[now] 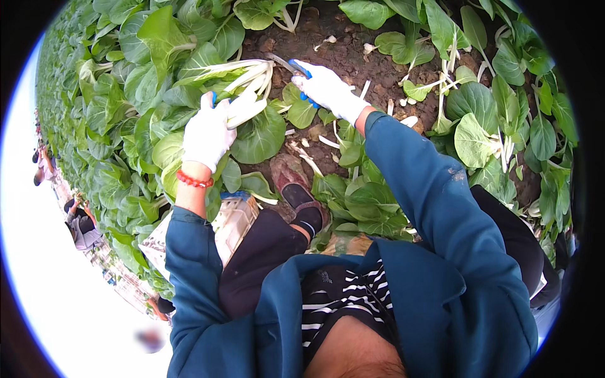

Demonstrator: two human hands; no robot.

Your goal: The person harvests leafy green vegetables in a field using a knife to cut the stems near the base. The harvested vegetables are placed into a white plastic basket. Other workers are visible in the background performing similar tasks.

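My left hand (208,130), in a white work glove with blue coating, grips a leafy bok choy plant (257,78). The pale stalks and cut-looking base of the plant point right, towards the other hand; its leaves merge with the foliage behind. Just right of that base, my right hand (328,90), in a matching glove, is closed around a small knife (280,61). The narrow metal blade points up and left, close to the stalk ends, over brown soil (316,28). Most of the knife's handle is hidden by the fingers.
Dense standing greens (113,118) fill the left side. Loose plants (491,137) lie on the right, and trimmed stalks (307,158) litter the ground. A pale plastic crate (236,222) stands by my leg, near my shoe (298,184). Other people (82,222) are far off at left.
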